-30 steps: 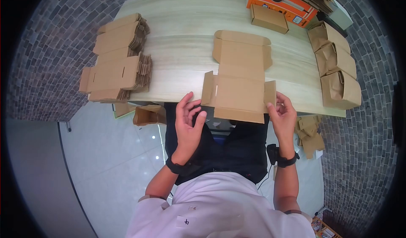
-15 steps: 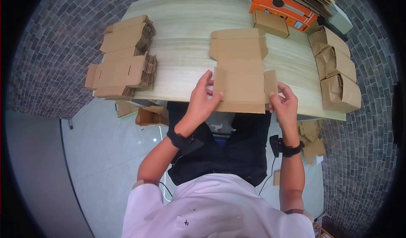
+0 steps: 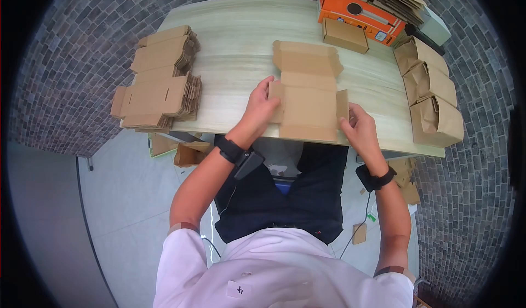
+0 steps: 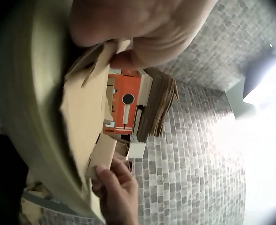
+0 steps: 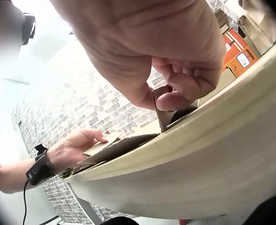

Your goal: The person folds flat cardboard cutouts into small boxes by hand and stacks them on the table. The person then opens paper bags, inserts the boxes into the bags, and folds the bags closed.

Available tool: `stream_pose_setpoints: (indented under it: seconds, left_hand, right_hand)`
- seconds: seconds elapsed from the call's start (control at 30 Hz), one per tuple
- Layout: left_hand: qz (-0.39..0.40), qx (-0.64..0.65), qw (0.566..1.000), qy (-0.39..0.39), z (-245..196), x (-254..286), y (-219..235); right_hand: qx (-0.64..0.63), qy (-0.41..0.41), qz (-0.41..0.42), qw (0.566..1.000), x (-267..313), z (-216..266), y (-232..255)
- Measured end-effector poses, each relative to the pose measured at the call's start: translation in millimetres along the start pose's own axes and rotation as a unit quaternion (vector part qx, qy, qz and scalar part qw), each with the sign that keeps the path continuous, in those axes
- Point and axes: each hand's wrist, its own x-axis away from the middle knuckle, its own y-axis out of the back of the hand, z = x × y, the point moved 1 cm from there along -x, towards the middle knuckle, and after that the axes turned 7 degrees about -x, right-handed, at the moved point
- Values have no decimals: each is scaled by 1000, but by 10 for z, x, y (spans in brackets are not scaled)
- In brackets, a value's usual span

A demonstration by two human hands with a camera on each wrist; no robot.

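An unfolded cardboard box [image 3: 309,108] lies at the table's near edge, its far panel stretched away from the person. In the head view its left side flap [image 3: 276,102] is pinched by my left hand [image 3: 258,113], thumb on the inner face and fingers behind. My right hand [image 3: 360,131] holds the right side flap [image 3: 342,106], which stands raised. The left wrist view shows the right thumb laid on that flap [image 4: 102,152]. From the right wrist, the left hand [image 5: 74,147] appears at the box's other side.
Flattened cardboard boxes [image 3: 156,100] are stacked on the table's left. Folded brown paper bags [image 3: 435,122] line the right edge. A small closed carton [image 3: 345,35] sits before an orange box [image 3: 356,12] at the back right, with flat cardboard on top. The table [image 3: 235,50] is pale wood.
My left hand has come in from beside the box and taken hold of its left flap. The right hand has stayed at the right flap. The box has shifted slightly away from the person.
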Motion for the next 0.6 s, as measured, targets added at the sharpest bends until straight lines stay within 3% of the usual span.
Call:
stream_pose_setpoints:
  seconds: [0.03, 0.1, 0.23, 0.5, 0.6]
  left_hand:
    - [1, 0, 1000, -1, -64, -38, 16]
    - [89, 96, 991, 38, -174, -97, 27]
    - [80, 123, 989, 11, -158, -195, -17]
    - [45, -39, 998, -24, 50, -256, 19]
    - [59, -39, 997, -23, -4, -212, -7]
  right_hand:
    - [1, -3, 2, 1000, -3, -18, -11]
    - [-7, -3, 2, 1000, 9, -21, -36]
    - [-11, -17, 6, 1000, 7, 11, -38]
    - [-19, -10, 2, 1000, -7, -17, -52]
    - [-32, -12, 2, 999, 11, 13, -28]
